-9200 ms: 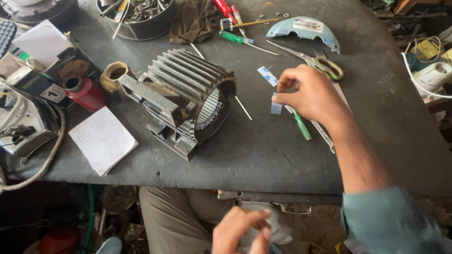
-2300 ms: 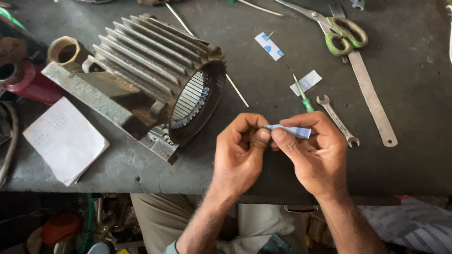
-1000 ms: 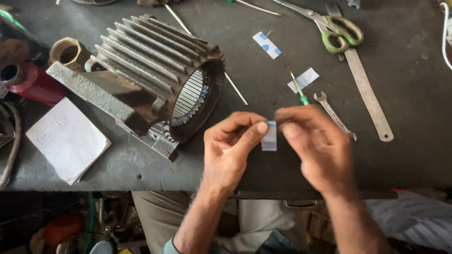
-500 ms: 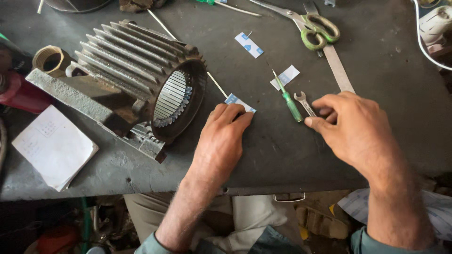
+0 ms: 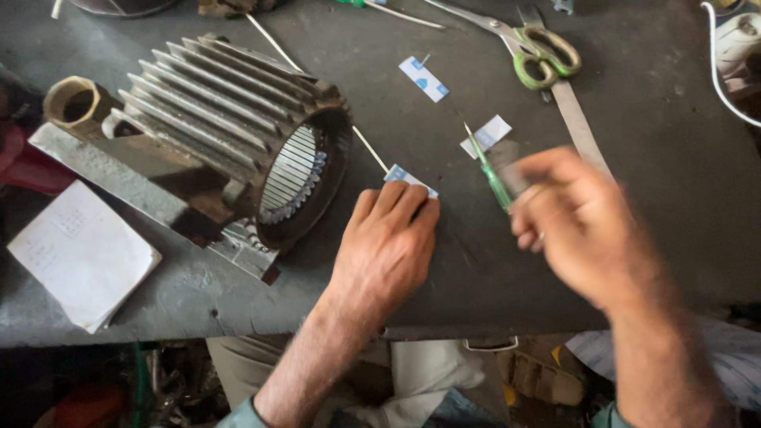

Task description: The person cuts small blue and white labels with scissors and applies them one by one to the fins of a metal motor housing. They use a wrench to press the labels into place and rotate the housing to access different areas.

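My left hand lies palm down on the dark bench, its fingertips pressing a small white-and-blue paper slip flat beside the finned grey motor stator. My right hand is blurred with motion, hovering over the bench just right of a green-handled screwdriver; its fingers are curled and I cannot tell if anything is in them. Two more paper slips, one by the screwdriver tip and another farther back, lie loose.
Green-handled scissors and a flat metal strip lie at the back right. A folded white paper sits front left, a tape roll behind it. The bench's front edge runs just below my wrists.
My hands were together folding a slip, then parted. The left laid the slip on the bench by the stator and presses it; the right swung right, then back toward the screwdriver.
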